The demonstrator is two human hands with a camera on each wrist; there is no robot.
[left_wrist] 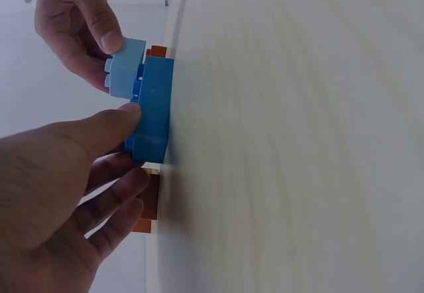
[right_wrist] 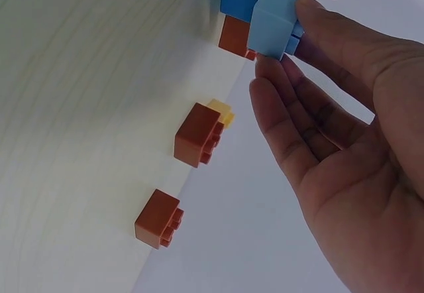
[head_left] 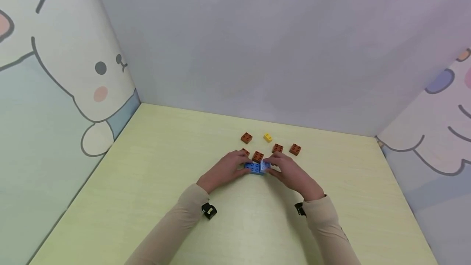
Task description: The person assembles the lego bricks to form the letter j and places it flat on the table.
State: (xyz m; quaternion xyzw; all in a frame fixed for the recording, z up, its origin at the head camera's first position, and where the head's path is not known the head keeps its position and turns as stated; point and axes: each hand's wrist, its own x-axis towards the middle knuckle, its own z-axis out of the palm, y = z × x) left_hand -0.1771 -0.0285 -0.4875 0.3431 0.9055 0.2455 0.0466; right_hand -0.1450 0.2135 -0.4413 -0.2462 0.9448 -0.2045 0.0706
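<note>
A long blue toy building brick (head_left: 252, 168) lies on the table, pinched at its left end by my left hand (head_left: 229, 167). In the left wrist view the thumb presses the studded side of this blue brick (left_wrist: 154, 114). My right hand (head_left: 289, 171) pinches a light blue brick (head_left: 263, 166) between thumb and fingers over the blue brick's right end. The left wrist view shows the light blue brick (left_wrist: 127, 67) slightly tilted, with blue studs visible in a gap beneath it. Whether its far edge touches the studs, I cannot tell.
Just behind the blue brick sits a brown-orange brick (head_left: 258, 156); another (head_left: 244, 151) is partly hidden by the left hand. Farther back are more brown-orange bricks (head_left: 246, 138) and a small yellow brick (head_left: 268, 137). Walls with cartoon animals enclose the table (head_left: 165, 146).
</note>
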